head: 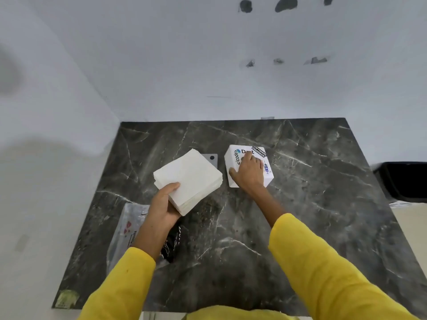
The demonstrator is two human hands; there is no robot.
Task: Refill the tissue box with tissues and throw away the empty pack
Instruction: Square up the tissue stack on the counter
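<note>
My left hand (164, 205) holds a thick stack of white square tissues (189, 179) by its near corner, lifted above the dark marble table (300, 204). To its right stands the white tissue box (235, 155), covered with stickers. My right hand (248, 173) lies on top of the box, thumb against its left side and fingers spread over the top. The empty clear plastic tissue pack (126, 229), with red print, lies flat on the table under my left forearm.
A small grey plate with a dark hole (211, 158) lies behind the tissue stack. A black bin (404, 181) stands off the table's right edge. White walls close off the back and left. A black printed piece (173, 243) lies beside the pack.
</note>
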